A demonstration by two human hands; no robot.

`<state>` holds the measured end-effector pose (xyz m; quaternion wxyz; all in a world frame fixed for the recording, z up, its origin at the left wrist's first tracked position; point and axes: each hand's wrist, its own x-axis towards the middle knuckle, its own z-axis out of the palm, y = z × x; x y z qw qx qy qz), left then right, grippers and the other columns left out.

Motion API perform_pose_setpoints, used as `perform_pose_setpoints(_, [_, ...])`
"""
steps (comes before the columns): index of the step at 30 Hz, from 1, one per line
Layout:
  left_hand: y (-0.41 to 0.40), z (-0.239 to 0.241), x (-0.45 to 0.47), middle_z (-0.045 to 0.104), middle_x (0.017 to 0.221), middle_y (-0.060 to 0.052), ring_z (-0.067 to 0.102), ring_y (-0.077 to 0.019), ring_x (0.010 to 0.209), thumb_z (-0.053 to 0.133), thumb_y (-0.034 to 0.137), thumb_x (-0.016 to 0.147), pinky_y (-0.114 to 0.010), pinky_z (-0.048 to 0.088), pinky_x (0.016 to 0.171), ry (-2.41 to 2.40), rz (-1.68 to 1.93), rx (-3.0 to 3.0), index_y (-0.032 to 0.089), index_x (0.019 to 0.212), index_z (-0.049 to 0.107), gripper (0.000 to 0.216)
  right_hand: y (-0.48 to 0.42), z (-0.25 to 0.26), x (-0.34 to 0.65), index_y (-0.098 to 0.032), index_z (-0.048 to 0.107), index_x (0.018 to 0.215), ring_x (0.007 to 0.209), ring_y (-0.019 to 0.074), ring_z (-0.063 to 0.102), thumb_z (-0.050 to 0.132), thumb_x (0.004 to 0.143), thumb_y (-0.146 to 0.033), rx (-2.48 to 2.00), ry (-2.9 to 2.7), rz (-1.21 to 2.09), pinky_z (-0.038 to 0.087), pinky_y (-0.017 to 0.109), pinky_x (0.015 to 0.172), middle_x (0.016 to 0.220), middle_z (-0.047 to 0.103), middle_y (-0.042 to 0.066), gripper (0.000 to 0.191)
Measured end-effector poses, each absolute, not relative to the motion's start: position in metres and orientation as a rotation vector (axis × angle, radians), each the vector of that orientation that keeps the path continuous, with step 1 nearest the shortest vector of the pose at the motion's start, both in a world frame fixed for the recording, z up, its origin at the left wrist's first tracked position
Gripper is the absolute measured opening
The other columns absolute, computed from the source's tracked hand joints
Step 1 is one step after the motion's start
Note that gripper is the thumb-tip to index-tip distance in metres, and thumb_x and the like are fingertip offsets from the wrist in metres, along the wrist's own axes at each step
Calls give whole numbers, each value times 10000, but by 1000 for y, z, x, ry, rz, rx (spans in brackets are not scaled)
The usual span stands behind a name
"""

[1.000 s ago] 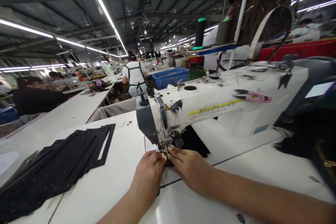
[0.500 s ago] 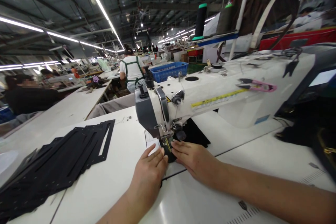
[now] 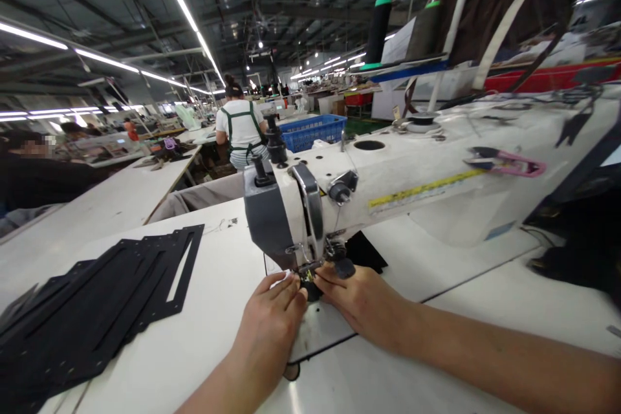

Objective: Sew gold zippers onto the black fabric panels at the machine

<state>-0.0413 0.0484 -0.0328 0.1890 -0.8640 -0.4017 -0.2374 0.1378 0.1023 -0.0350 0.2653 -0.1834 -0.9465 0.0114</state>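
- Both hands sit at the needle of the sewing machine (image 3: pixel 388 187), near the front edge of the table (image 3: pixel 213 310).
- The left hand (image 3: pixel 272 323) lies flat, fingers together and stretched toward the presser foot (image 3: pixel 310 270); it presses down rather than grips, with a scrap of white showing under its fingertips (image 3: pixel 286 279).
- The right hand (image 3: pixel 361 301) comes in from the other side, its fingertips pinched at a small dark piece (image 3: pixel 310 288) right under the foot. How firmly it has hold I cannot tell; the piece is mostly covered by fingers and machine head.
- More black material (image 3: pixel 366 252) shows behind the foot, half hidden by the machine arm.
- A stack of black slotted panels (image 3: pixel 101 310) lies toward the table's left edge, cut off at the frame's corner.
- Pink snips (image 3: pixel 504 162) rest on top of the machine.
- A thread cone (image 3: pixel 379 29) stands on the rack behind.
- Farther off, a person (image 3: pixel 240 129) in a white top stands back-turned by a blue basket (image 3: pixel 313 131); another at the far left is cut off.
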Motion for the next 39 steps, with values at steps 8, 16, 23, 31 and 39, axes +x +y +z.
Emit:
perform_pose_setpoints(8, [51,-34,-42,688,883,-85,641,-193,862,367,153,903,-365,504,805,-1175,-680,-2434,137,827,604,249,105,-34,138,-87,616,911,925,215,600,434,834,-52,-514,-2569,63,496,309,819,970,650,124,201])
perform_pose_setpoints(16, [53,-38,-44,688,896,-92,639,-201,864,418,131,871,-367,494,809,-1214,-730,-2438,138,813,614,204,106,-34,135,-102,603,886,862,217,616,447,834,-72,-541,-2558,130,511,326,767,898,659,105,168])
perform_pose_setpoints(23, [54,-36,-44,692,875,-87,647,-199,834,435,100,846,-372,498,815,-1270,-779,-2416,136,798,607,183,108,-38,134,-121,600,848,901,217,611,471,815,-61,-567,-2537,104,499,317,804,941,656,112,147])
perform_pose_setpoints(31, [54,-37,-42,694,868,-84,650,-202,814,424,98,844,-368,499,806,-1280,-766,-2412,132,814,600,181,107,-36,134,-121,601,881,930,205,601,454,825,-68,-621,-2577,139,481,300,833,919,657,105,166])
perform_pose_setpoints(39, [57,-41,-45,690,879,-74,642,-200,843,450,85,830,-366,485,809,-1246,-784,-2435,142,787,593,160,108,-35,134,-129,597,887,860,198,612,438,831,-84,-607,-2588,119,489,297,764,897,653,89,174])
